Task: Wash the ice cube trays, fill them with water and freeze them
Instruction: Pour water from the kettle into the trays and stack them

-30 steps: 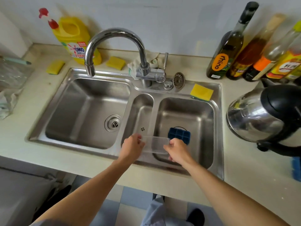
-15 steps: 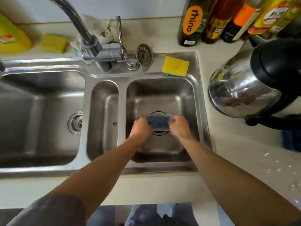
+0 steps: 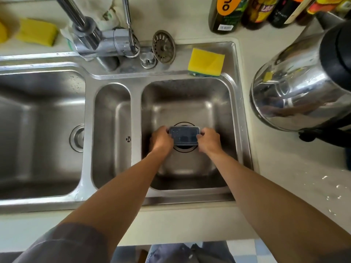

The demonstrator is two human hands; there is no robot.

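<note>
A blue ice cube tray with a clear lid (image 3: 184, 135) lies low in the right basin of the steel sink (image 3: 233, 103), over the drain hole. My left hand (image 3: 161, 139) grips its left end and my right hand (image 3: 208, 140) grips its right end, fingers curled over the edges. The clear lid covers the blue tray, so its cells show only dimly. The tap (image 3: 89, 33) stands at the back left, with its spout out of the frame.
A yellow sponge (image 3: 206, 62) lies on the sink's back rim beside a loose drain strainer (image 3: 163, 46). A steel kettle (image 3: 302, 82) stands on the counter at the right, with bottles (image 3: 226, 14) behind it. Another sponge (image 3: 36, 32) lies at the back left.
Both hands brought the clear lid down from the sink's front edge onto the blue tray in the right basin. The view has moved closer and down over the basin.
</note>
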